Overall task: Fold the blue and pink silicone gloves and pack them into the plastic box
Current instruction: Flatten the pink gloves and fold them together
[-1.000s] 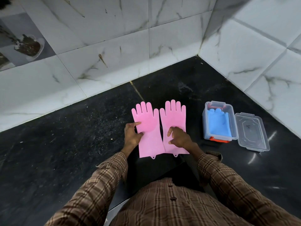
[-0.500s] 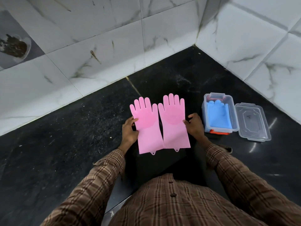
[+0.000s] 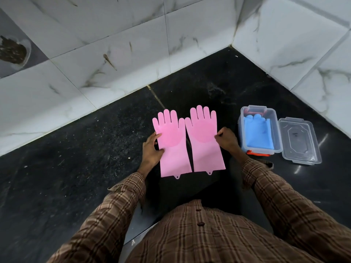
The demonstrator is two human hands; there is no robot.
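Observation:
Two pink silicone gloves lie flat side by side on the black floor, fingers pointing away from me: the left pink glove (image 3: 173, 149) and the right pink glove (image 3: 206, 147). My left hand (image 3: 152, 150) grips the outer left edge of the left glove. My right hand (image 3: 227, 140) pinches the outer right edge of the right glove. To the right stands the clear plastic box (image 3: 243, 133) with the folded blue gloves (image 3: 257, 132) inside it.
The box's clear lid (image 3: 300, 141) lies open-side up right of the box. White marble-tiled walls (image 3: 133, 54) meet in a corner behind the gloves. My plaid sleeves and shirt fill the lower view.
My right hand has left the middle of the right glove and gone to its outer edge. The two gloves now lie slightly apart with a narrow gap between them.

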